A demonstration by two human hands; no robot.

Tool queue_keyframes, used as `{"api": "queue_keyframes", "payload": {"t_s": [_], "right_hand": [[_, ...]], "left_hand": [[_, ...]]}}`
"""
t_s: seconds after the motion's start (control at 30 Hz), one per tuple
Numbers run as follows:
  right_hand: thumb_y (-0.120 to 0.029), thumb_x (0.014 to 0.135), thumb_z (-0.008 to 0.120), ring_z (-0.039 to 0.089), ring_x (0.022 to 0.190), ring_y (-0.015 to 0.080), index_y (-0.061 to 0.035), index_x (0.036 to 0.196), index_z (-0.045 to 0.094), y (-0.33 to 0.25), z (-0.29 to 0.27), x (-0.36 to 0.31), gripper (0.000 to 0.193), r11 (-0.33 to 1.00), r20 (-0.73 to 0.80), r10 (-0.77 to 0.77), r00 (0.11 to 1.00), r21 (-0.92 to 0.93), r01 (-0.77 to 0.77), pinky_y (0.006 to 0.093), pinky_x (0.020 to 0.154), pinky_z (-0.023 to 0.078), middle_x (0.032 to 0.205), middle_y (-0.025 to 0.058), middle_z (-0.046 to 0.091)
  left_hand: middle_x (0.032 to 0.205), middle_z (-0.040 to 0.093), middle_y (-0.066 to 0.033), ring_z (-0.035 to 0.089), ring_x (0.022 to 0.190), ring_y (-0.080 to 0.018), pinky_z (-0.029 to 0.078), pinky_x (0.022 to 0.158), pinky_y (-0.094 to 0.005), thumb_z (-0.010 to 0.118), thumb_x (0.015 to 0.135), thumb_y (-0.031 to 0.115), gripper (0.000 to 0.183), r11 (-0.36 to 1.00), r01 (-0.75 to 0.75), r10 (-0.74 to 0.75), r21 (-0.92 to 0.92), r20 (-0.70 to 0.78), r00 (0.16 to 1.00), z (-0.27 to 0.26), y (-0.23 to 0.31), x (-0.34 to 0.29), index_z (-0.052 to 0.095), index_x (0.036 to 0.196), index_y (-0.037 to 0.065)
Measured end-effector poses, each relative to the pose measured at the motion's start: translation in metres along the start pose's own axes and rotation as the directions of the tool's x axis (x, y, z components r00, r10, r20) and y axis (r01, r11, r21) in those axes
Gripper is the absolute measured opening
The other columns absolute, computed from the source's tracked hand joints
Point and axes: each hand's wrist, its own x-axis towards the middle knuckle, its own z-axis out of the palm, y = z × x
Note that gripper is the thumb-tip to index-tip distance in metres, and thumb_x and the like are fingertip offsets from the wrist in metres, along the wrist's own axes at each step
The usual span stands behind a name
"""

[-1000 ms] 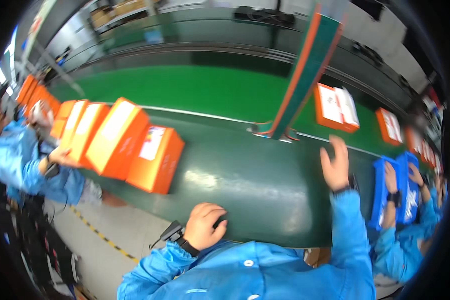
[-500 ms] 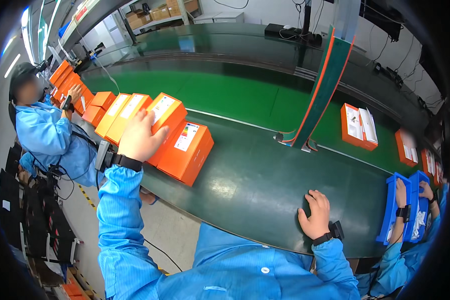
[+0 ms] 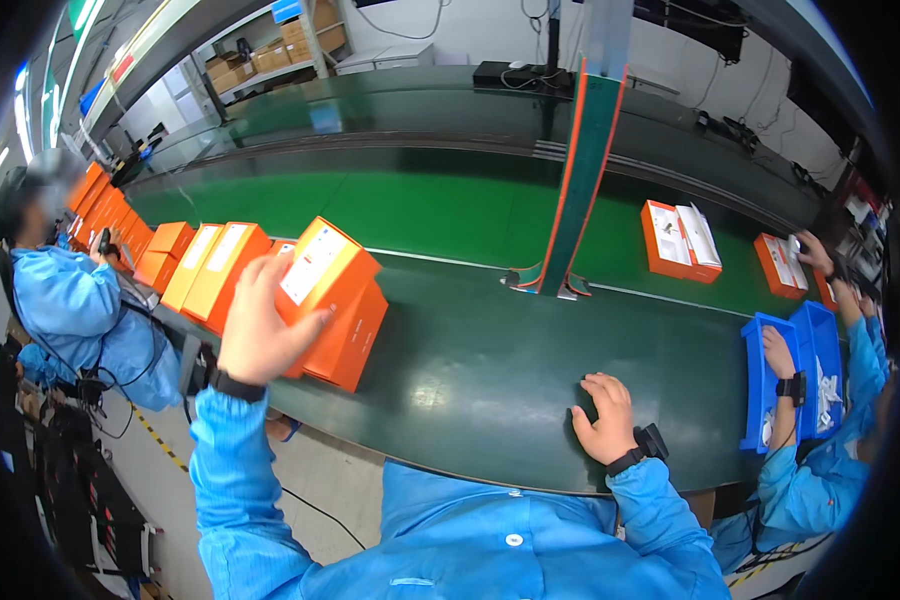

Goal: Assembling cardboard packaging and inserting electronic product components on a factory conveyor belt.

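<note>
Head view: L hand (image 3: 260, 335) wrapped around the near end of an orange box (image 3: 325, 265), lifted and tilted above a second orange box (image 3: 348, 335) lying on the green belt surface (image 3: 490, 370). Box judged light, stiff card, smooth faces, may slip; best held across its short end, as now. R hand (image 3: 602, 415) rests on the surface, well R of the box, fingers curled, holding nothing visible.

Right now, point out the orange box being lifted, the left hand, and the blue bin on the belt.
orange box (image 3: 322, 262), head view, on its white label.
left hand (image 3: 258, 335), head view, back of the hand.
blue bin (image 3: 751, 385), head view, on its left wall.
</note>
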Motion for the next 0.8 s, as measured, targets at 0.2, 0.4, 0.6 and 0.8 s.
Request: {"api": "queue_keyframes", "payload": {"t_s": [0.2,0.4,0.6,0.8], "right_hand": [[-0.034,0.089,0.086,0.048,0.148,0.0395,0.0015,0.16,0.041,-0.079,-0.005,0.0,0.092,0.764,-0.004,-0.051,0.999,0.644,0.041,0.0492,0.123,0.04,0.16,0.0241,0.047],[-0.053,0.099,0.076,0.053,0.138,0.028,-0.0003,0.162,0.034,-0.115,0.021,-0.024,0.093,0.392,0.123,0.015,0.992,0.912,-0.119,0.045,0.116,0.045,0.153,0.0137,0.05],[-0.064,0.092,0.077,0.059,0.123,0.0259,-0.0012,0.161,0.032,-0.12,0.008,-0.007,0.103,0.258,0.1,0.011,0.995,0.961,-0.1,0.0434,0.102,0.051,0.144,0.015,0.052],[-0.067,0.092,0.074,0.056,0.132,0.031,-0.0002,0.161,0.028,-0.115,0.013,0.005,0.107,0.266,0.205,-0.075,0.976,0.947,-0.178,0.0489,0.108,0.05,0.15,0.0181,0.047]], "left_hand": [[0.146,0.057,-0.0154,0.057,0.135,-0.0259,0.046,0.116,-0.0443,0.093,0.084,0.031,0.089,0.756,-0.065,0.142,-0.651,0.067,0.988,0.058,0.097,-0.072,0.049,0.154,-0.001],[0.153,0.049,-0.0214,0.047,0.144,-0.0365,0.038,0.123,-0.0477,0.082,0.094,0.039,0.086,0.567,0.038,0.094,-0.823,0.11,0.99,0.157,0.173,-0.139,0.044,0.159,-0.001],[0.161,0.039,-0.0185,0.041,0.149,-0.0339,0.035,0.126,-0.0451,0.063,0.108,0.03,0.078,0.299,0.22,0.263,-0.929,0.301,0.917,0.185,0.154,-0.142,0.028,0.172,0.002],[0.16,0.04,-0.0171,0.05,0.14,-0.0292,0.047,0.116,-0.0401,0.069,0.104,0.021,0.086,0.218,0.43,0.301,-0.876,0.479,0.824,0.18,0.134,-0.132,0.022,0.175,0.004]]}}
